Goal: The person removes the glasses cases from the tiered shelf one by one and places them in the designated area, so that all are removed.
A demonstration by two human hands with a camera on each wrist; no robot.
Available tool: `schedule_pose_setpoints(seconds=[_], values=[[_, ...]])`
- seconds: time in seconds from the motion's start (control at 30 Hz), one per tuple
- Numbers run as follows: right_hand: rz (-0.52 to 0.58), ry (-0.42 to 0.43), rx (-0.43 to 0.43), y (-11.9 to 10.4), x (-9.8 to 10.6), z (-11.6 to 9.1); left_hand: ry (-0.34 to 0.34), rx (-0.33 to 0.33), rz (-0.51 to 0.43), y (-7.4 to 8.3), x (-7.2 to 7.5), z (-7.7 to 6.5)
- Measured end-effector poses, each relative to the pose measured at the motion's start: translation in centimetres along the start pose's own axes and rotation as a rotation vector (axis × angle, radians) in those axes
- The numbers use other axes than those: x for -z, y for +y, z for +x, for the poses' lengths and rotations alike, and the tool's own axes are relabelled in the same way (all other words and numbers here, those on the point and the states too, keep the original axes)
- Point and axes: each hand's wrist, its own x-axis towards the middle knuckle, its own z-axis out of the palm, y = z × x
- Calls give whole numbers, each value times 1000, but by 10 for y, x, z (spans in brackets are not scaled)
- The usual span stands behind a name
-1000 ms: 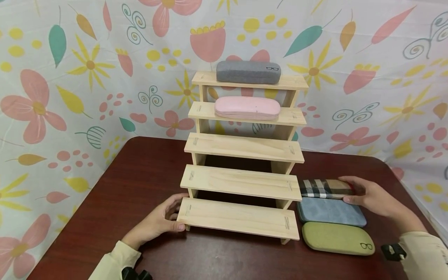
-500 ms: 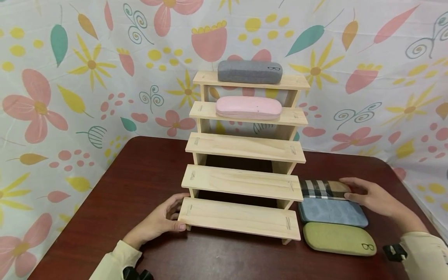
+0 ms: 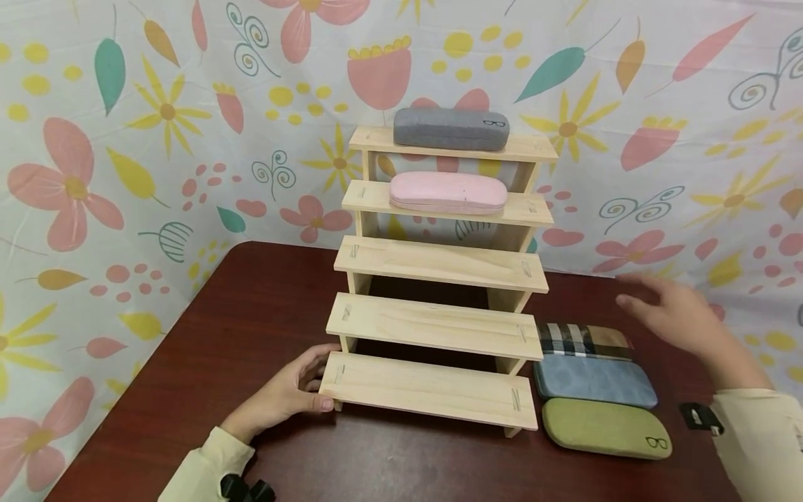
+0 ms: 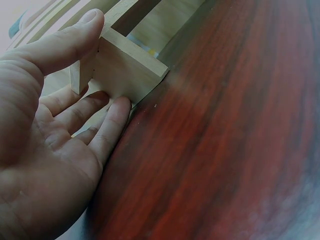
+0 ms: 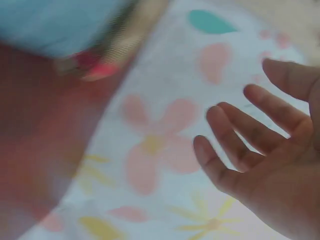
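A stepped wooden display rack [image 3: 433,324] stands on the table. My left hand [image 3: 285,390] grips its lowest left end, thumb at the front edge and fingers along the side panel; the left wrist view shows those fingers [image 4: 116,122] against the wood. My right hand [image 3: 680,314] hovers behind and to the right of a plaid glasses case [image 3: 586,341], holding nothing. In the right wrist view its fingers [image 5: 225,135] are spread and relaxed. A grey glasses case [image 3: 450,130] lies on the top step, a pink glasses case [image 3: 448,192] on the step below.
Right of the rack, a blue glasses case [image 3: 596,381] and a green glasses case [image 3: 605,427] lie in front of the plaid one. A flower-printed cloth [image 3: 263,104] hangs behind the dark red table [image 3: 207,348].
My right hand has let go of the plaid glasses case and risen up and away from it. The left hand keeps its grip on the rack.
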Motion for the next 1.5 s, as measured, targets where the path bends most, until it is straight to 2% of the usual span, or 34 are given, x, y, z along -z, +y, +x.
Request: schedule_pose_setpoints(seconds=[0.1,0.3,0.5,0.7,0.9,1.03,1.23,1.5], values=[[35,73,33,-30,14,12,2,5,-2,0,0,0],[101,208,31,-82,38,32,-3,7,-10,0,0,-1],[180,214,48,-125,53,53,-8,-9,-10,-1,0,0],[264,230,108,-158,52,81,-12,-5,-17,-2,1,-2],[288,204,150,-181,46,106,-19,26,-38,-1,0,-2],[259,170,161,-191,42,118,-22,47,-57,0,-1,0],[216,71,135,-197,33,133,-25,25,-59,-3,-2,2],[168,-51,159,-199,29,145,-22,-11,-43,-3,0,1]])
